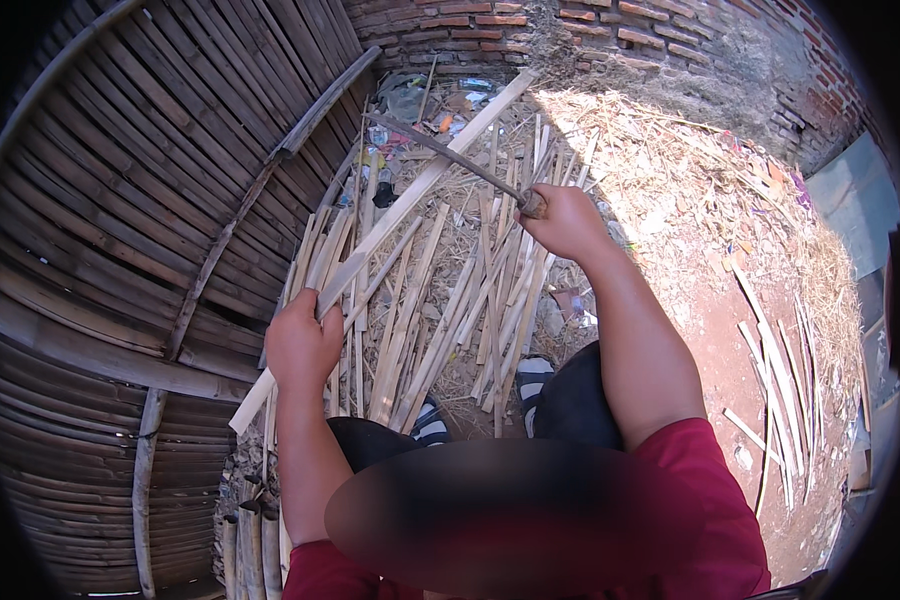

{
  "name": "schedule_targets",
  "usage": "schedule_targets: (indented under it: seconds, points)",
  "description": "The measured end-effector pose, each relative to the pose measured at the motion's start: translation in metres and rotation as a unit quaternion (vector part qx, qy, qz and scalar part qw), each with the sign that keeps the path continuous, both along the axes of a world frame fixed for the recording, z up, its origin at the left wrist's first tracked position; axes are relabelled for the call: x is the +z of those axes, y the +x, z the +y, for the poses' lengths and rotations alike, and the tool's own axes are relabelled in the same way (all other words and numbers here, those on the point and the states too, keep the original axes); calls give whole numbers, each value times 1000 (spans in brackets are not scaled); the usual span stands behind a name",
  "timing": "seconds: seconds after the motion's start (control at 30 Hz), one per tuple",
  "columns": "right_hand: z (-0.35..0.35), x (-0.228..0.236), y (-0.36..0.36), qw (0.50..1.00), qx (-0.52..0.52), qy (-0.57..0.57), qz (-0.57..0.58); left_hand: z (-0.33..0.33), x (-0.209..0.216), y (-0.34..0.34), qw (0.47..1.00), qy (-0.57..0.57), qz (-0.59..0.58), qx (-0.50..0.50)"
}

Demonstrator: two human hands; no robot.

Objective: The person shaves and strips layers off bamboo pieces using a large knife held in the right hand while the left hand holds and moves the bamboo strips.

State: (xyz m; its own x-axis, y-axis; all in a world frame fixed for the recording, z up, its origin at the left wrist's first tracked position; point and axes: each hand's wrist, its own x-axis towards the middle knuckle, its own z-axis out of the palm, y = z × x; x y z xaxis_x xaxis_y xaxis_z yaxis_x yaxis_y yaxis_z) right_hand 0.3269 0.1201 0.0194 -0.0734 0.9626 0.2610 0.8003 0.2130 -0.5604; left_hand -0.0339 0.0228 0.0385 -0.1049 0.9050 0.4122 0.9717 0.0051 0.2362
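A long, pale bamboo slat [394, 220] slants up and away in front of me, its lower end sticking out past my left hand [304, 340]. That hand is closed around it near its lower end. My right hand [568, 222] grips the wooden handle of a long, thin-bladed knife [488, 178]. The blade points to the far left and crosses over the slat's upper half; I cannot tell whether they touch. Below both hands, many split bamboo strips [410, 310] lie in a loose pile on the ground before my sandalled feet [534, 382].
A wall of bamboo slats [100, 180] rises close on my left, with upright bamboo poles [250, 545] at its near end. A brick wall [450, 35] stands behind scattered litter and shavings. More thin strips [775, 385] lie on the sunlit ground to the right.
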Motion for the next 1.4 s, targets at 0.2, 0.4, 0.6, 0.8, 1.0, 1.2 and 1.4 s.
schedule_targets:
  seconds: [0.2,0.4,0.6,0.8,1.0,1.2,1.4]
  points:
    - [-33,3,-41,972,212,38,-97,-84,24,-17,972,-214,-99,25]
    - [-40,4,-55,955,287,24,-66,-176,-17,-34,918,-217,-331,28]
    - [-65,3,-87,930,342,32,-129,-192,-53,-15,962,-134,-226,73]
    - [-29,-17,-65,961,265,-73,-29,-184,-47,-6,961,-149,-220,80]
    - [-64,-3,-92,939,330,-27,-97,-188,-37,-8,946,-190,-254,68]
    - [-51,-2,-75,934,348,-51,-64,-205,-50,-11,915,-229,-332,11]
    - [-51,-15,-78,944,314,9,-96,-194,-58,-4,919,-219,-326,37]
